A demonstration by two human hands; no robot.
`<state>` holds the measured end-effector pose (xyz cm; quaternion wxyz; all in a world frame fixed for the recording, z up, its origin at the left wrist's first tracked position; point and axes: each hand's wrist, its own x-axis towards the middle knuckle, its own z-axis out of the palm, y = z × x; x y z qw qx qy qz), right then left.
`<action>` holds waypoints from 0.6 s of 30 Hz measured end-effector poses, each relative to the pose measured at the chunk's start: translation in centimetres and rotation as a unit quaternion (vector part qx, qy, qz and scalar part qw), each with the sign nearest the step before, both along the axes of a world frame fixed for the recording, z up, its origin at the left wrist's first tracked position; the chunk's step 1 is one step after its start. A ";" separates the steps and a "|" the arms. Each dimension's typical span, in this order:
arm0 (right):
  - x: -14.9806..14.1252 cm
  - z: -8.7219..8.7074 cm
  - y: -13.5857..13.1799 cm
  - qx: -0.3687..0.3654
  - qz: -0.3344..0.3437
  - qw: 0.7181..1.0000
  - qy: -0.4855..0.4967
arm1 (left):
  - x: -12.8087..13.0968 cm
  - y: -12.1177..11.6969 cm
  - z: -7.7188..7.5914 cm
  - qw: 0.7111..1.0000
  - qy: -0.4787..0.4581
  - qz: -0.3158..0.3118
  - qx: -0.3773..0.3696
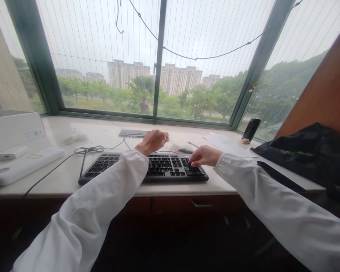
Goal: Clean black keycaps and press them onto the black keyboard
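A black keyboard point(130, 168) lies on the pale window counter point(62, 181), its cable running off to the left. My right hand point(204, 155) rests on the keyboard's right end, fingers curled down onto the keys. My left hand point(153, 141) hovers above the keyboard's far edge near its middle, fingers loosely bent and pointing right, holding nothing I can see. Both arms wear white sleeves. A second, smaller keyboard point(133, 133) lies further back by the window.
White boxes and a long white device point(22, 166) sit at the left. Papers point(226, 145), a dark cylinder point(251, 129) and a black bag point(308, 155) lie at the right. A brown panel rises at the far right. Drawers run under the counter.
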<state>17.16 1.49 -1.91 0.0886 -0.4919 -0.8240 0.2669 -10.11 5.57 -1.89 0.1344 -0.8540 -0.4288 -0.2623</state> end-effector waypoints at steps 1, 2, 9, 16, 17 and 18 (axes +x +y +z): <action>-0.1 0.1 0.1 -0.002 0.003 1.000 -0.008 | 0.0 0.0 0.0 1.000 0.001 -0.001 0.000; -0.1 0.2 0.1 -0.004 0.006 1.000 -0.016 | 0.0 0.0 0.0 1.000 0.001 0.000 0.002; -1.0 0.9 0.2 0.021 0.016 0.998 -0.065 | 0.1 0.1 0.0 1.000 0.004 0.007 0.014; -1.2 1.0 0.3 0.032 0.018 0.996 -0.076 | 0.1 -0.1 0.1 1.000 0.010 0.007 0.013; -1.2 0.9 0.3 0.029 0.014 0.997 -0.072 | 0.1 -0.2 0.1 1.000 0.010 0.007 0.013; -1.1 0.8 0.4 0.022 0.009 0.997 -0.068 | 0.1 -0.2 0.2 1.000 0.009 0.007 0.015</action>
